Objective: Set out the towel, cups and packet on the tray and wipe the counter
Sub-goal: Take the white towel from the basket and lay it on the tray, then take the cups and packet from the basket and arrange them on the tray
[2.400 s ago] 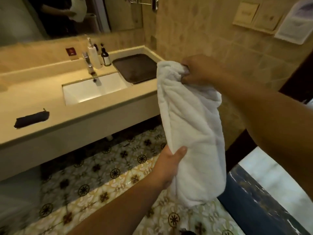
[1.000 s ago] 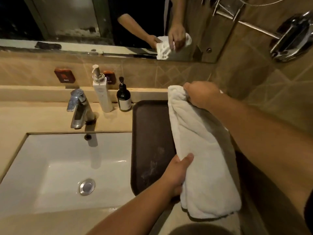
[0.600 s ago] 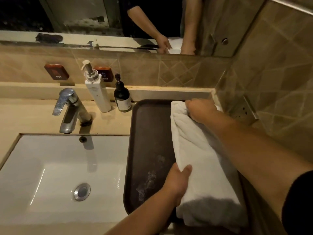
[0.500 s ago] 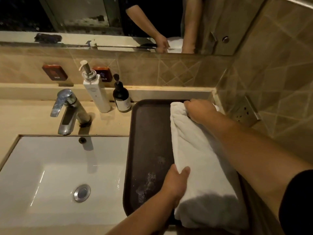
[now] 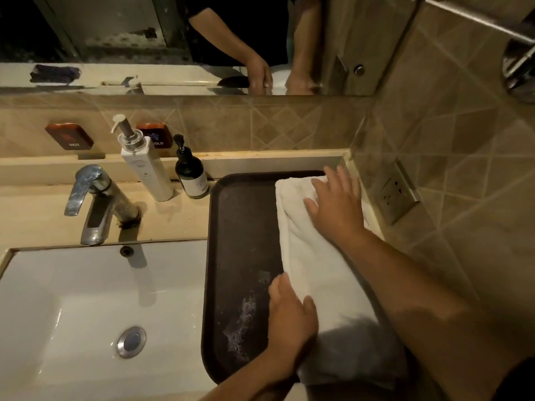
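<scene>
A folded white towel [image 5: 315, 267] lies lengthwise along the right half of the dark brown tray [image 5: 240, 227] on the beige counter. My right hand [image 5: 335, 206] rests flat on the towel's far end, fingers spread. My left hand [image 5: 289, 319] presses flat on the towel's near left edge. Neither hand grips the cloth. The tray's left half is bare, with a pale smear near its front. No cups or packet are in view.
A white sink basin [image 5: 95, 308] with a chrome tap [image 5: 95, 198] sits left of the tray. A white pump bottle [image 5: 142, 166] and a small dark pump bottle [image 5: 191, 172] stand behind. The tiled wall with a socket [image 5: 396, 195] is close on the right.
The towel was carried from mid-air over to the tray and laid down. Both hands have let go of their grip and now lie flat on it.
</scene>
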Demonstrator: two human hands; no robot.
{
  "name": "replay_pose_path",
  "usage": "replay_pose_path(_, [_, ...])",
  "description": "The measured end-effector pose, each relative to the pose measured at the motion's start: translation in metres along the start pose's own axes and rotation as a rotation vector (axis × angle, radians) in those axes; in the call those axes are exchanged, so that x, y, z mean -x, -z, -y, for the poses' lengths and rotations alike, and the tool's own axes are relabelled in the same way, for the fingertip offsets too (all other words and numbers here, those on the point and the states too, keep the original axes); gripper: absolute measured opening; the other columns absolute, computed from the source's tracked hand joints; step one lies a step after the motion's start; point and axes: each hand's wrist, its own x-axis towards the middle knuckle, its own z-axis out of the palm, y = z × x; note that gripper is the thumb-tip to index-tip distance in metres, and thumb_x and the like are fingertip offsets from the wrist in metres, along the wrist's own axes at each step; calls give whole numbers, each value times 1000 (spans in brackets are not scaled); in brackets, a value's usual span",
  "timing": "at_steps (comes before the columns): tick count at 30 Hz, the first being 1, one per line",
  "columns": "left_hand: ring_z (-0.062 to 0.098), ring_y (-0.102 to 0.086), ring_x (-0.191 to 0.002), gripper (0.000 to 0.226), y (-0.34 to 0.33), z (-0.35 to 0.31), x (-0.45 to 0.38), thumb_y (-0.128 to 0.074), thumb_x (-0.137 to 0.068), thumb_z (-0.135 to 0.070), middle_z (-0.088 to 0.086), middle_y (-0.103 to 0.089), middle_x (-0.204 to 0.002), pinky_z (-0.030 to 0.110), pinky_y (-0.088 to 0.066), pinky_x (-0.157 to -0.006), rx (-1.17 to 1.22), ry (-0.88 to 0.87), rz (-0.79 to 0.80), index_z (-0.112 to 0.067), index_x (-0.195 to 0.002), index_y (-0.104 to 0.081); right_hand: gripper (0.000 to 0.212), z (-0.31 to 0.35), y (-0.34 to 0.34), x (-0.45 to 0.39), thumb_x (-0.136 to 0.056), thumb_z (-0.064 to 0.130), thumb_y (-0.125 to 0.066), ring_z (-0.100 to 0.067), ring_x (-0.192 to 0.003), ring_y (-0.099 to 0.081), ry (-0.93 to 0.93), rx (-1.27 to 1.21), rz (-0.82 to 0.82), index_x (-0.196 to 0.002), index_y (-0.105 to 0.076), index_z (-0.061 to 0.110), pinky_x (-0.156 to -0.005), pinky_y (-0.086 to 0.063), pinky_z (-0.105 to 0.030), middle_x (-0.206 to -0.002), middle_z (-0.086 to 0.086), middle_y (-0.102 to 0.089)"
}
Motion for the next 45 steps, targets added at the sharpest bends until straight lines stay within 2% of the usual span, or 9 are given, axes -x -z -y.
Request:
replay_pose_path(2, [27, -1, -148, 70, -5, -3, 9, -35, -95, -40, 7, 9, -163, 41, -8, -119, -281, -161, -57, -20, -154, -2, 61, 2, 0, 25, -93, 64, -41, -34, -148, -25, -33, -11, 0, -141, -54, 30, -119, -7, -55, -159, -7, -36])
replay_pose_path(5, [24, 31, -143, 72, -15, -7, 10, -15, -94, -57, 2, 32, -155, 48, 21, -114, -511, -431, -9, -25, -153, 11, 77, 1, -5, 48, -88, 71, -15, -35, -151, -15, -11, 49, 134, -151, -39, 33, -118, 1, -56, -164, -6, -23])
replay_pose_path(10, [25, 38, -139, 85, -38, 6, 3, 18, -81, -70, -2, 41, -148, 49, 28, -108, -685, -484, 144, -25, -152, 13, 79, -23, -27, 64, -87, 74, 0, -30, -153, 7, 4, 71, 320, -158, -5, 39, -120, 6, -56, -167, 1, 7])
replay_pose_path(16, [20, 38, -139, 77, -42, 10, 2, 4, -90, -67, 2, 28, -157, 48, 24, -110, -687, -436, 141, -22, -153, 9, 81, -22, -33, 65, -85, 74, 5, -30, -153, 8, -3, 76, 336, -158, 2, 38, -121, 6, -54, -167, 1, 10])
replay_pose_path(24, [25, 21, -146, 77, -11, -2, 20, -5, -94, -65, 5, 17, -162, 51, 12, -117, -707, -414, 198, -19, -154, 7, 76, -24, -3, 74, -92, 73, -7, -28, -153, -3, -36, -5, 349, -158, -14, 35, -122, -1, -52, -168, -1, -2])
replay_pose_path(27, [28, -10, -149, 66, 22, -10, 22, -22, -99, -54, 9, -16, -162, 49, -7, -119, -744, -470, 222, -16, -153, -17, 54, -28, 21, 95, -100, 54, -35, -23, -142, -37, -85, -78, 295, -147, -42, 28, -118, -22, -45, -157, -2, -37])
replay_pose_path(31, [26, -57, -106, 36, 71, -25, 22, -39, -97, -42, 8, -62, -121, 43, -44, -94, -839, -641, 237, -16, -116, -56, 40, -25, 58, 153, -98, 39, -49, -24, -113, -60, -226, -185, 276, -131, -62, 21, -99, -44, -36, -130, -4, -63])
replay_pose_path(36, [32, -57, -112, 47, 102, -29, 44, -43, -96, -46, 10, -57, -129, 45, -47, -91, -1033, -801, 439, -14, -131, -48, 39, 6, 103, 253, -96, 44, -51, -26, -110, -60, -485, -132, 438, -127, -61, 22, -90, -52, -38, -125, -4, -64])
replay_pose_path(45, [30, -59, -112, 57, 103, 9, 170, -51, -89, -57, 9, -60, -127, 43, -50, -89, -1156, -1203, 654, -17, -129, -52, 51, 113, 155, 463, -91, 48, -58, -28, -111, -60, -771, -216, 541, -133, -57, 19, -90, -51, -36, -128, -10, -61])
